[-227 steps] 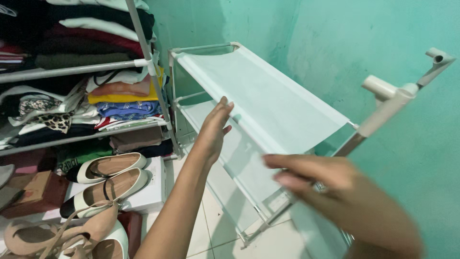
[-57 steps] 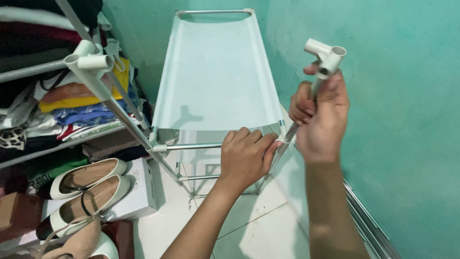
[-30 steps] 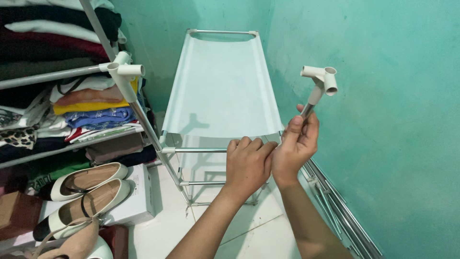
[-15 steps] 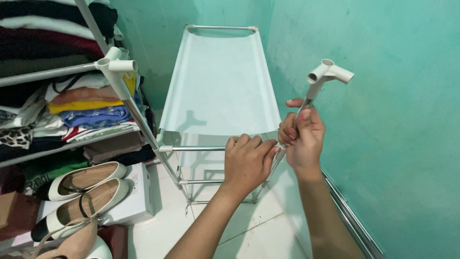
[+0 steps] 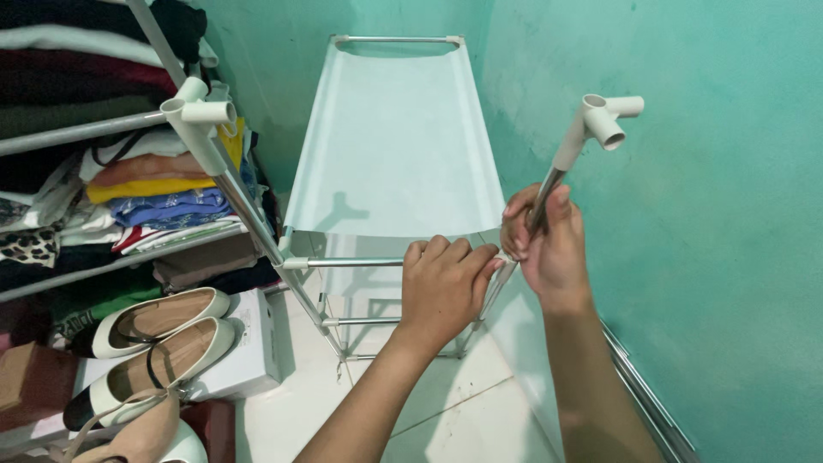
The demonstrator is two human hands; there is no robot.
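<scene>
A white fabric shelf panel (image 5: 394,146) of a metal tube rack stretches away from me toward the back wall. My left hand (image 5: 446,287) is closed over the near horizontal rod (image 5: 347,263) at its right end. My right hand (image 5: 549,244) grips an upright metal pole (image 5: 540,201) right beside it. That pole tilts to the right and ends in a white plastic corner connector (image 5: 600,120). On the left, another upright pole (image 5: 249,214) carries a matching white connector (image 5: 199,105).
A rack of folded clothes (image 5: 129,180) fills the left side. Below it, cream shoes (image 5: 159,313) rest on a white box (image 5: 244,351). A teal wall (image 5: 686,214) stands close on the right, with loose metal rods (image 5: 643,394) along its base. White floor tiles (image 5: 446,411) lie below.
My right hand has slid slightly down the pole and the pole has tipped a little further right. My left hand stays on the near rod. The view shifted slightly.
</scene>
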